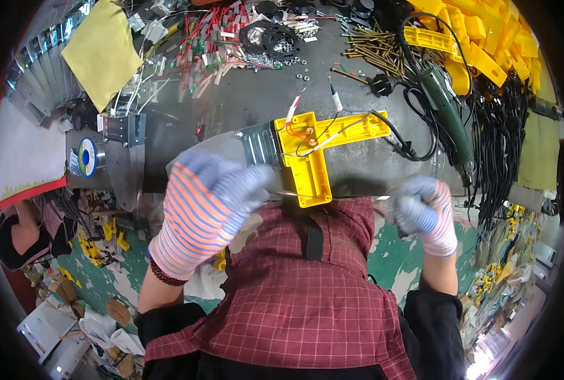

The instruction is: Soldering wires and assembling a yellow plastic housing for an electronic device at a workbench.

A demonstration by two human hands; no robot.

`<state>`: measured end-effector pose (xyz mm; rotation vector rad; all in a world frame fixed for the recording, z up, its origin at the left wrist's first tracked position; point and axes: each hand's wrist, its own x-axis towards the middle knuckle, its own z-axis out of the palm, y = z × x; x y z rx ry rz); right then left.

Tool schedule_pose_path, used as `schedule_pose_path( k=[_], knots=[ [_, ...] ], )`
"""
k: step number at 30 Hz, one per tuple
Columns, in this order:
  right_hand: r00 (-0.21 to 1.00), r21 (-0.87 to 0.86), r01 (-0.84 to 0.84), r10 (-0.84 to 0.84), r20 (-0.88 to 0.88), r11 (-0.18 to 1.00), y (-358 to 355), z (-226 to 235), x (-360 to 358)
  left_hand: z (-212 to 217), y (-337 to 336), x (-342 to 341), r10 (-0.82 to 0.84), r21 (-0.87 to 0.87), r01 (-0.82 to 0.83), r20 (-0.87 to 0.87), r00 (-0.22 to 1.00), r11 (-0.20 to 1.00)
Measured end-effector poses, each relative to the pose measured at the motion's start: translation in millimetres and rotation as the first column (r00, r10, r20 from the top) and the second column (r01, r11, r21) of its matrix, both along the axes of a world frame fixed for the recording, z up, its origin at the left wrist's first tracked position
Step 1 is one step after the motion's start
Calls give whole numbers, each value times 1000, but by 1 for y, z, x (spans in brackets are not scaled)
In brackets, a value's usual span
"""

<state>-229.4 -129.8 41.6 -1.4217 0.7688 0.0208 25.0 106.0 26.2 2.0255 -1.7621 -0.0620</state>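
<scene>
A yellow plastic half-shell (306,168) with a handle-like arm lies open side up at the bench's near edge. Thin red, black and white wires (312,135) run across its inside, and a black cable (396,130) leaves its right arm. A clear and metal flat piece (256,144) joins its left side. My left hand (203,206), in a striped glove, is just left of the shell, its fingertips blurred by motion. Right of the shell and apart from it, my gloved right hand (424,214) hangs at the bench edge, curled and blurred. What either hand holds cannot be made out.
A green power screwdriver (445,111) lies at right beside black cables (497,152). Yellow shells (485,41) are heaped far right, near long screws (376,52). Red-wired parts (206,50) spread at the back. A solder spool (88,157) stands left; another person (25,234) is beyond.
</scene>
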Motion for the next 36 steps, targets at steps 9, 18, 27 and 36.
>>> schedule_pose_path(
  k=[9, 18, 27, 36],
  knots=[
    [950, 188, 283, -302, 79, 940, -15, -22, 4, -56, -1, 4, 251, -22, -250, 89, 964, 968],
    [964, 325, 258, -265, -23, 910, -3, -13, 36, -59, -3, 0, 285, -162, -272, 66, 956, 949],
    [970, 315, 238, -243, -25, 919, 20, -12, 45, -65, 2, -2, 255, -221, -236, 63, 965, 946],
    [982, 212, 183, -188, 4, 960, 35, -9, 47, -71, 2, 0, 247, -236, -238, 10, 969, 942]
  ],
)
